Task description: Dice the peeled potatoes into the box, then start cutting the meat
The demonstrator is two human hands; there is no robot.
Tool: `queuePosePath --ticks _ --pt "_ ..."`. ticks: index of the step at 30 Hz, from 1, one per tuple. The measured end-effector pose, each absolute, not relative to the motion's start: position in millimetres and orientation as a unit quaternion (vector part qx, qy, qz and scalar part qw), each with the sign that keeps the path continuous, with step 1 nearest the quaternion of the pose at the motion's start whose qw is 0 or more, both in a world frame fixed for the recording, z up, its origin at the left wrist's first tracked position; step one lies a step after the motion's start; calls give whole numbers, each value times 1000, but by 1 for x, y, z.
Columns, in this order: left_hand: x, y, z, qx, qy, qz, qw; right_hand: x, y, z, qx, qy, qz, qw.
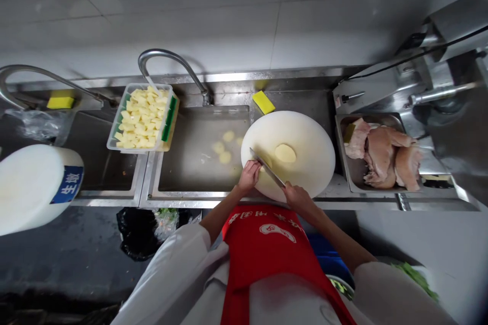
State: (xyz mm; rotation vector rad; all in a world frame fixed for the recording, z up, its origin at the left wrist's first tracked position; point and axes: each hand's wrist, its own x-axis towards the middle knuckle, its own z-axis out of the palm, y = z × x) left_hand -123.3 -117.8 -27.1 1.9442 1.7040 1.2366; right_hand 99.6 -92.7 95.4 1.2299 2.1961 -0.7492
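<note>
1. The round white cutting board (318, 157) lies beneath the left hand (249, 175) and right hand (300, 198), spreading mainly beyond their fingertips.
2. The plastic tub (114, 134) of yellow chunks (141, 117) stands well to the left of the left fingers.
3. The knife (271, 173) slants from the right fingers, which close round its handle, its long axis running leftward and away from the person; the tip points past the left fingertips.
4. The oval potato piece (285, 153) lies flat just beyond the right fingers, longest roughly side to side.
5. The partly hidden potato piece (268, 158) sits under the left fingers, curled narrowly over it beside the blade; its long axis I cannot tell.
</note>
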Motion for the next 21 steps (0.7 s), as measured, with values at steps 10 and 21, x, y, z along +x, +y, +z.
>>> queuePosePath --ticks 10,21 --pt "-190 -42 16 826 428 183 318 210 -136 93 536 764 -243 264" --pt "-109 -126 -21 696 590 332 238 180 -143 88 551 752 -272 239"
